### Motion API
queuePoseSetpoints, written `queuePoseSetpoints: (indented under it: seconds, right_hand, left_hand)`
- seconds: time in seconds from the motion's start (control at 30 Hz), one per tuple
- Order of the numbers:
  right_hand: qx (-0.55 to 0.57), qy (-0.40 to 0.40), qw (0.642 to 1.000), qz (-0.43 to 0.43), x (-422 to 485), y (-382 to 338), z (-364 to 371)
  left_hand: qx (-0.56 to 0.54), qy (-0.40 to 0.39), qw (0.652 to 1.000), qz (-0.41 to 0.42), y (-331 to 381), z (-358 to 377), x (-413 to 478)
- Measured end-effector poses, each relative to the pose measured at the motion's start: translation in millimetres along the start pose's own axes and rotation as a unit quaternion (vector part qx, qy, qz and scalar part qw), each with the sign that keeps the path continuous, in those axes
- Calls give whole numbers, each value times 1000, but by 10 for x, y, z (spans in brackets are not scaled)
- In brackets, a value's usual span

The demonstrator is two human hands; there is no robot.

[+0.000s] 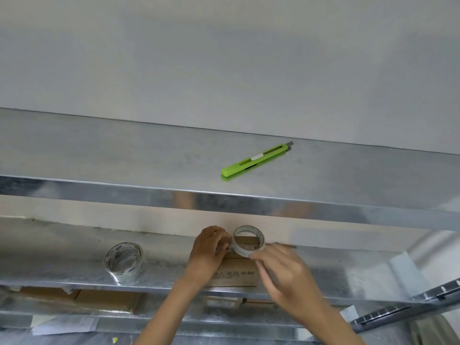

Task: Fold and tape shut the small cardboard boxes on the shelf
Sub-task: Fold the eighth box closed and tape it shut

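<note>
Nearest, under the working shelf, more brown boxes (107,301) lie on a lower shelf (174,318), and loose sheets of paper (64,324) rest at the lower left. Both forearms reach up from the bottom edge to the metal shelf (62,260) above.

A small cardboard box (235,272) sits at this shelf's front edge, its printed face towards the camera, between the two hands. The left hand (209,247) rests over the box's left end, fingers curled and pinching at the left rim of a clear tape roll (249,241); whether they hold a loose tape end is too blurred to tell. The right hand (278,267), blurred, grips the roll's lower right rim with thumb and fingers. The roll stands on edge over the back of the box, its opening facing the camera.

A second roll (123,261) stands on the same shelf, well to the left of the box.

Farther up, a green knife (257,159) lies slantwise on the top shelf (124,150), its tip near the pale wall (224,58) behind.
</note>
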State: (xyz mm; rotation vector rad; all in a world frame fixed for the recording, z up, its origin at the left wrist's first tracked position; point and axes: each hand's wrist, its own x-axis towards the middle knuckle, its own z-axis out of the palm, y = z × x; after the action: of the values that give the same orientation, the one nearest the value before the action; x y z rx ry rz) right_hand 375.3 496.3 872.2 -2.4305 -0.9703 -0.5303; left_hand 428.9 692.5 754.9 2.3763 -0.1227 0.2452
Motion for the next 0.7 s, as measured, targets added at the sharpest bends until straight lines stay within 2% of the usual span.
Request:
queuePoseSetpoints:
  seconds: [0.07, 0.13, 0.2, 0.27, 0.33, 0.4, 0.43, 0.63, 0.67, 0.7]
  right_hand:
    - [23, 17, 993, -118, 138, -504, -351]
    - [25, 78, 976, -201, 387, -806, -772]
    - [-3, 139, 974, -179, 721, -775, -1112]
    - [-128, 126, 981, -79, 1125, -606, -1343]
    - [-253, 17, 967, 13, 1414, -434, -1388]
    - [-268, -103, 957, 36, 1536, -281, -1308]
    - [-259, -126, 957, 35, 1570, -227, -1251]
    - [-311, -110, 944, 5, 1570, -126, -1158]
    - [-300, -79, 951, 5, 1540, -146, -1208]
    - [-284, -15, 959, -5, 1479, -189, -1264]
  left_hand:
    - [2, -15, 1000, -15, 64, -31, 30]
    - [-9, -20, 999, -31, 103, -66, 56]
    - [-32, -23, 998, -48, 92, -76, 72]
    - [8, -45, 997, -56, 99, -109, 56]
    - [19, -54, 997, -57, 68, -117, 30]
    - [3, -51, 996, -66, 38, -118, 1]
    - [-13, -46, 996, -79, 32, -130, -14]
    - [-77, -7, 992, -99, -33, -124, -93]
    - [-91, -3, 991, -102, -41, -128, -94]
    - [-100, -1, 989, -105, -45, -139, -86]
